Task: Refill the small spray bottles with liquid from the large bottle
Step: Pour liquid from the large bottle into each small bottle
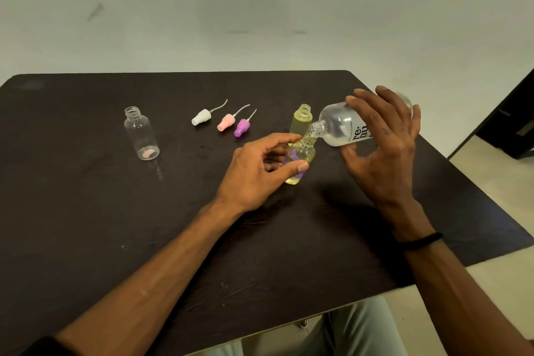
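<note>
Large bottle (344, 124): clear plastic with a white label in dark lettering, uncapped, tipped nearly on its side over the right half of the dark table (86, 211), its threaded neck touching the mouth of the small bottle below.
Right hand (381, 150): gripped the large bottle's body, fingers curled over the top, thumb underneath.
Small bottle being filled (300, 157): stood on the table, clear with a purple print, yellowish liquid well up its body.
Left hand (260, 170): steadied that small bottle, thumb and forefinger pinching its sides, the other fingers loosely curled.
Second small bottle (302, 120): just behind, upright, open, nearly full of yellowish liquid.
Third small bottle (141, 133): well apart to the left, upright, open, empty but for a pink mark at its base.
Spray tops: white (201, 117), pink (226, 122) and purple (242, 126), lying side by side between the bottles, tubes pointing away.
</note>
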